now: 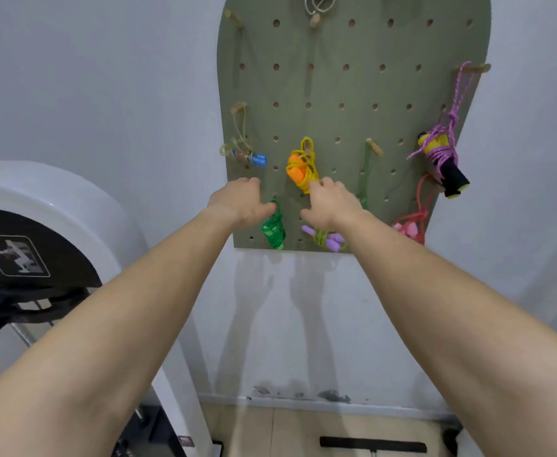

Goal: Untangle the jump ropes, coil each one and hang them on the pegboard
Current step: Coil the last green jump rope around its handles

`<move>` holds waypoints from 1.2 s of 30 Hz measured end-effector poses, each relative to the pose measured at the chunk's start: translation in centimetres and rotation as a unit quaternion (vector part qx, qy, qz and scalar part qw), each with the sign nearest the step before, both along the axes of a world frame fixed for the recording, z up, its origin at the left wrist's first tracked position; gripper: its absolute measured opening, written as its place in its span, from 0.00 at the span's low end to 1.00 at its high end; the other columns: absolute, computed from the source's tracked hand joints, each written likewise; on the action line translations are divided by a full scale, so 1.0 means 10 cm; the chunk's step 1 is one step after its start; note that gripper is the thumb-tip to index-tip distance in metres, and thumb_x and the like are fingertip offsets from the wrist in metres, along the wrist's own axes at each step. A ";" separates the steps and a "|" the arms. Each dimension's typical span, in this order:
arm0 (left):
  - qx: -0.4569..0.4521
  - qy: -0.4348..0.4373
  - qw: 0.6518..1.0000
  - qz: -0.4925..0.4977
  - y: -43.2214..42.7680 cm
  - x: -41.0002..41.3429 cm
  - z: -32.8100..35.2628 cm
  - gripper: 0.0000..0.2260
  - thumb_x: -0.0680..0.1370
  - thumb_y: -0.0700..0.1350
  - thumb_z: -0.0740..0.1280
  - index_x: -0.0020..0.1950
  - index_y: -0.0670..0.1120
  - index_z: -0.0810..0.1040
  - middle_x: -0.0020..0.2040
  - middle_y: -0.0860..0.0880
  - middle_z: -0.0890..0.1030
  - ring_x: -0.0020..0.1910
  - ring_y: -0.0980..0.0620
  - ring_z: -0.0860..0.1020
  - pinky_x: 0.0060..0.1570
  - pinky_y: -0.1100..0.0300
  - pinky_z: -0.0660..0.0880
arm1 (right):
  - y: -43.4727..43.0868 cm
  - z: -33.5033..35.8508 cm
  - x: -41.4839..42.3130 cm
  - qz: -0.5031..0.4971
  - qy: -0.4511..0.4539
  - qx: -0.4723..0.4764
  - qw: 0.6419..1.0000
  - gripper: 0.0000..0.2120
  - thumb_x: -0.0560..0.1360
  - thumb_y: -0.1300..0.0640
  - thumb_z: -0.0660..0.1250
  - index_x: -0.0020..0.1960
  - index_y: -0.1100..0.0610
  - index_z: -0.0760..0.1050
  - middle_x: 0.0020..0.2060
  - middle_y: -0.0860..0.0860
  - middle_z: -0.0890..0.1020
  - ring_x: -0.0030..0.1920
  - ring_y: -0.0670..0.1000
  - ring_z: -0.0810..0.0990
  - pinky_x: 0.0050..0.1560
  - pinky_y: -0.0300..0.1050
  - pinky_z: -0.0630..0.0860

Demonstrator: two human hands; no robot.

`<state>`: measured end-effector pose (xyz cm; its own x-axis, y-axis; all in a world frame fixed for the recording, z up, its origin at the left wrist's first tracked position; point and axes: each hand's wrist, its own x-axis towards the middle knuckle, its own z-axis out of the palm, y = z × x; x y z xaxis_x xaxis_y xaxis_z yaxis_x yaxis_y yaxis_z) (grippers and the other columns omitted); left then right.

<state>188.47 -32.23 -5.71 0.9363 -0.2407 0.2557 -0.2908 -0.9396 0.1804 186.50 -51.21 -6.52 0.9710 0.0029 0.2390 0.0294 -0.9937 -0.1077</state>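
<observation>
- Green jump rope [273, 230], coiled, hangs low on the pegboard [353, 94]; the left grip [237, 201] has its thumb at the loop, probably seating it on a peg.
- The right grip [331, 202] touches the yellow rope [301, 169], perhaps steadying it.
- Whether either grip actually pinches, I cannot tell.
- The job looks nearly done.

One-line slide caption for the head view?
Both hands at the pegboard: left hand touching the green rope, right hand by the yellow rope.

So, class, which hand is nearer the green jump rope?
Left. The left hand touches the top of the green jump rope with its thumb; the right hand is apart, to its right.
</observation>
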 end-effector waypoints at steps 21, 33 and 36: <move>0.085 0.144 0.986 -0.005 -0.48 -0.23 -5.75 0.27 0.79 0.59 0.60 0.74 0.47 0.67 0.69 0.46 0.72 0.67 0.43 0.71 0.59 0.49 0.70 | -0.39 -5.66 -0.26 0.000 0.154 -0.009 0.988 0.26 0.79 0.50 0.63 0.74 0.58 0.64 0.69 0.57 0.69 0.68 0.61 0.68 0.61 0.56 0.70; 0.036 0.178 0.983 -0.003 -0.35 -1.33 -7.68 0.26 0.78 0.58 0.62 0.72 0.47 0.69 0.68 0.46 0.72 0.66 0.43 0.71 0.60 0.47 0.73 | -0.39 -7.69 -1.49 -0.012 0.192 0.024 0.981 0.25 0.79 0.51 0.62 0.73 0.57 0.65 0.68 0.58 0.69 0.67 0.61 0.68 0.61 0.56 0.71; 0.035 0.191 0.981 -0.019 -0.29 -1.85 -7.89 0.25 0.77 0.58 0.63 0.71 0.48 0.71 0.66 0.45 0.74 0.65 0.42 0.72 0.61 0.46 0.73 | -0.32 -7.91 -1.99 -0.004 0.214 0.015 0.977 0.28 0.78 0.49 0.64 0.75 0.56 0.63 0.70 0.58 0.68 0.70 0.62 0.67 0.66 0.58 0.70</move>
